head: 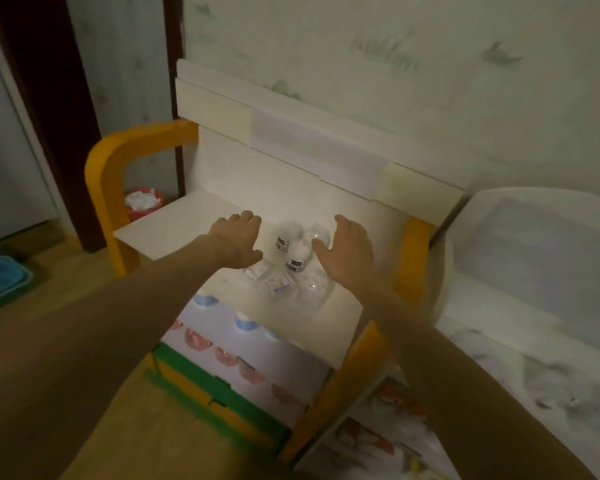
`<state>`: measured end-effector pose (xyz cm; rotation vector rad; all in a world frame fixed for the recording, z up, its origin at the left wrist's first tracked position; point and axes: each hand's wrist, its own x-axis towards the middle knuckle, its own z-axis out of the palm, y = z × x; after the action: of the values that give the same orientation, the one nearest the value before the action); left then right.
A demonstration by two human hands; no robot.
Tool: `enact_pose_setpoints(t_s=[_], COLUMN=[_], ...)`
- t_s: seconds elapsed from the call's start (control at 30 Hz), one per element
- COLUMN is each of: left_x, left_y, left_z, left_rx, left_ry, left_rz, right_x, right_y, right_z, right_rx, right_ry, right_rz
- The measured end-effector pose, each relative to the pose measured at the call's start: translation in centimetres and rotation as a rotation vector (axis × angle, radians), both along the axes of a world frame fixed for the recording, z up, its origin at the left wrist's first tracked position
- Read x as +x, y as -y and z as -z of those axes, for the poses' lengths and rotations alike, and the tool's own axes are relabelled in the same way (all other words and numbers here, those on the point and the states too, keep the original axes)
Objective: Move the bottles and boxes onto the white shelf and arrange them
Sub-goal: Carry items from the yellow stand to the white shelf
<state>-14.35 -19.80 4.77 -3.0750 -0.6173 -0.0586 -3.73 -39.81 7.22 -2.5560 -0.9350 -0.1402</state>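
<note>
Two small white plastic bottles with dark label bands (291,250) stand upright on the white shelf board (174,226), approx. in its middle-right part, one just in front of the other, close together; their long axis is vertical, caps up, labels facing toward the person. Just in front of them two small flat white boxes with coloured print (269,278) lie flat on the same board, side by side, long sides running diagonal, from near-right to far-left. Beside the bottles on the right are two clear, roundish plastic items (315,288); they are blurred, so I cannot tell if they are bottles or smth. else.

My judgement: the moving part looks mostly done, bc. bottles and boxes are already on the shelf. What is left is probably the arranging, e.g. to straighten the boxes and make a tidy row.

The left hand (238,239) hovers left of the group, fingers spread and relaxed, holding nothing. The right hand (349,251) is at the right side, also spread, empty; its thumb is very near the far clear item, contact not sure.

The shelf has an orange frame (99,188) and stands at a pale wall.
</note>
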Motion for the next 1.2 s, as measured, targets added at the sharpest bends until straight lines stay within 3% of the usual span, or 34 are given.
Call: enact_pose_setpoints(t_s=[0.33,0.47,0.73,1.07,1.2], left_x=[5.1,9.1,17.9,21.9,22.3], left_y=[-5.2,-6.6,-7.9,-8.7,-8.7], left_z=[4.5,5.0,5.0,9.2,9.8], left_rx=[-0.099,-0.127,-0.143,-0.234,-0.272], left_ry=[-0.098,-0.112,-0.099,-0.187,-0.15], left_rz=[0.054,0.065,0.156,0.213,0.211], right_x=[5.3,8.9,16.4,18.1,17.2], right_y=[-5.4,-7.8,-10.9,-12.7,-12.4], right_z=[6.6,7.5,8.2,12.3,11.1], right_rx=[-0.17,-0.135,-0.081,-0.015,0.028], right_ry=[-0.198,-0.288,-0.256,-0.423,-0.483], right_rz=[0.102,0.134,0.302,0.406,0.4])
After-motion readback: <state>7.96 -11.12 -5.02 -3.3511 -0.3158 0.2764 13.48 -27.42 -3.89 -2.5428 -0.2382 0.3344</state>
